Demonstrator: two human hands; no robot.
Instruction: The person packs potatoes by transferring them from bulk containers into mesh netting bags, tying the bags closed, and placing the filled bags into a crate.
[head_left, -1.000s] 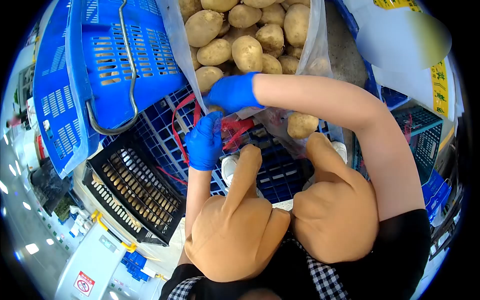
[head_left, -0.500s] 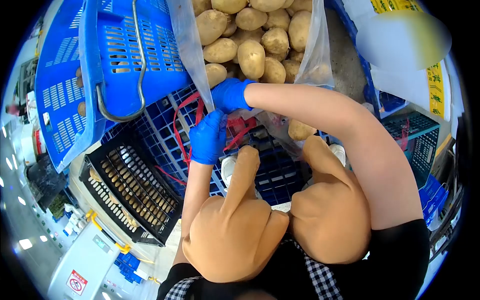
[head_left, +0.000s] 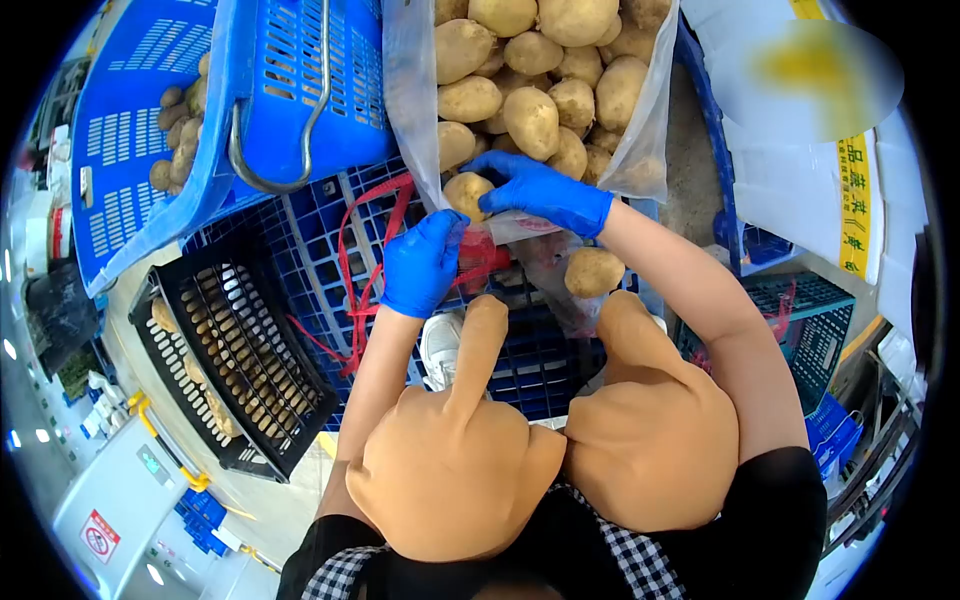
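Blue gloves cover both of my hands. My left hand is closed in a pinch on the near-left edge of a clear plastic bag. My right hand curls its thumb and fingers around a potato at the bag's mouth, close to my left fingertips. Many more potatoes fill the bag just beyond. Below my right wrist, a single potato lies on loose plastic. Red strapping runs beside my left hand over a blue slatted pallet.
A blue basket with a metal handle stands at the upper left, with potatoes inside. Left of my legs sits a black slotted crate. A dark green crate is at the right, near white sacks. My knees are close below my hands.
My right hand has turned and drawn back to the right, and a potato now shows in its fingers. My left hand stays at the bag's edge. The whole view has shifted slightly.
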